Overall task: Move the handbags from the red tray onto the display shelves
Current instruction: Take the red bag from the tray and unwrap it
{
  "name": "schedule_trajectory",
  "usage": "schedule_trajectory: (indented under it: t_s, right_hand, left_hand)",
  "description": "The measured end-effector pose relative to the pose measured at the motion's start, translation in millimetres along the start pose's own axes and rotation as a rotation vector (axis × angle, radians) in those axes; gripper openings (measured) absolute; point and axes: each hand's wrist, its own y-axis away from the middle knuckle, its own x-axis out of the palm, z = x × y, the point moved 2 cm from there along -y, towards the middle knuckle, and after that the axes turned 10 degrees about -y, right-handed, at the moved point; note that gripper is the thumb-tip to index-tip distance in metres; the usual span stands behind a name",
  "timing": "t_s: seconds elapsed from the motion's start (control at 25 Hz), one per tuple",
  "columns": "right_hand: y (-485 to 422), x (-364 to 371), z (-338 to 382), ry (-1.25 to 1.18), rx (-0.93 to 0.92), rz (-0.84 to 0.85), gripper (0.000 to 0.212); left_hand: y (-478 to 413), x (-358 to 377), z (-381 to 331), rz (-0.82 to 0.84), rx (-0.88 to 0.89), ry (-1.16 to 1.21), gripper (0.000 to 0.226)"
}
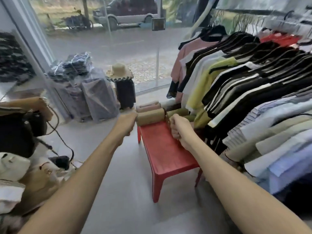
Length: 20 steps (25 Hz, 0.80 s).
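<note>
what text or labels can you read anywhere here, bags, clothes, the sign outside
No text can be read anywhere in this view.
Tan handbag held at the far end of the red tray: no visible label or brand.
Small dark sign outside the window: too blurred to read.
Van outside: no plate or lettering legible.
Hanging clothes: no tags or prints can be made out.

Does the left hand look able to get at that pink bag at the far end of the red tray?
Probably yes: the left hand is beside the tan bag, the pink bag is just behind, nothing between.
</note>
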Motion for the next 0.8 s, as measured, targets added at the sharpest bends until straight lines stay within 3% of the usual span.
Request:
schedule_trajectory:
  t_s: [0.36,0.8]
  right_hand:
    - [-66.6,-43.1,-55.3,-0.022,0.104,-0.240,0.027]
    - [-201.2,-79.4,-123.3,-0.037,0.285,-0.355,0.017]
  left_hand:
    - [-87.2,99.1,22.1,0.347,0.003,-0.115,0.029]
    - [-188.6,221.1,48.0,0.499,-0.181,-0.159,0.014]
